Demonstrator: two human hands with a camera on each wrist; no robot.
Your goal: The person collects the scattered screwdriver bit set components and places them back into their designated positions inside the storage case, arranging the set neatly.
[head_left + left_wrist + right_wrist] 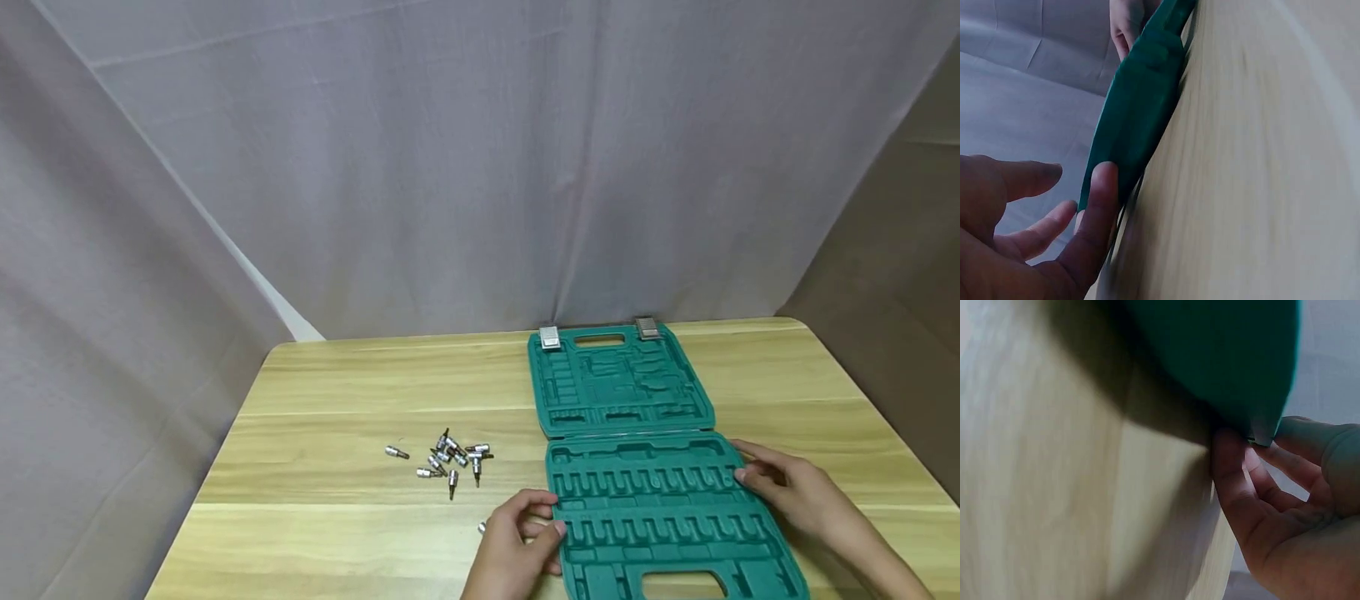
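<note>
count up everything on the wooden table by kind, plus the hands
Open green plastic tool case: 1
Small silver metal socket bits: about 10 in the pile and beside it, plus 1 partly hidden by the left hand
Hands: 2, the left and the right hand, each at a side of the case
Total: about 14

Scattered bits (448, 458) left of case (637, 467), bare table (337, 375) beyond
</note>
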